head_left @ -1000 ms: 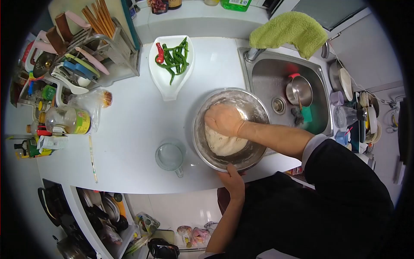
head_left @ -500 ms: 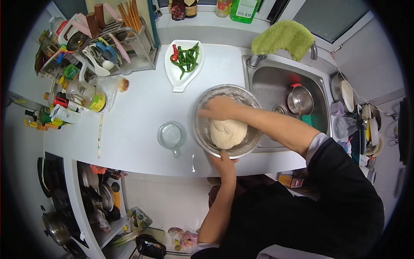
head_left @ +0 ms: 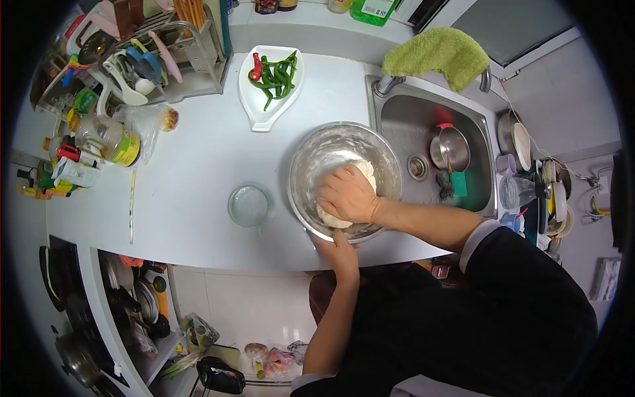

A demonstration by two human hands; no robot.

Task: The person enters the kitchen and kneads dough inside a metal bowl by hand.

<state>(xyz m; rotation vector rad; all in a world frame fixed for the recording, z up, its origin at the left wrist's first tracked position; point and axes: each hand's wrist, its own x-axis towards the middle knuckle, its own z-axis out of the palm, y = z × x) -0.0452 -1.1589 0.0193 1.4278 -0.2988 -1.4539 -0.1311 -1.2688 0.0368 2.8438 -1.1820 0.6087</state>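
A steel mixing bowl point(head_left: 305, 155) stands on the counter, its inner wall smeared with flour. Inside it lies a lump of pale dough point(head_left: 365, 171), partly covered by my right hand point(head_left: 348, 194). That hand's fingers are curled over the dough and press into it. My left hand point(head_left: 340, 253) grips the near rim of the bowl, thumb on top at the edge and the other fingers mostly hidden under the outer side. Left of the bowl sits a clear glass cup point(head_left: 249, 206).
A white dish point(head_left: 262, 121) of green and red chillies stands behind the bowl. To the right is a sink point(head_left: 403, 116) holding a small steel pot point(head_left: 450, 149). A utensil rack point(head_left: 192, 79) and an oil bottle point(head_left: 109, 140) stand at left, near a thin stick point(head_left: 132, 205).
My right hand has come from the far left side of the bowl onto the dough and bears on it. The left hand keeps its hold on the rim. The view has shifted slightly.
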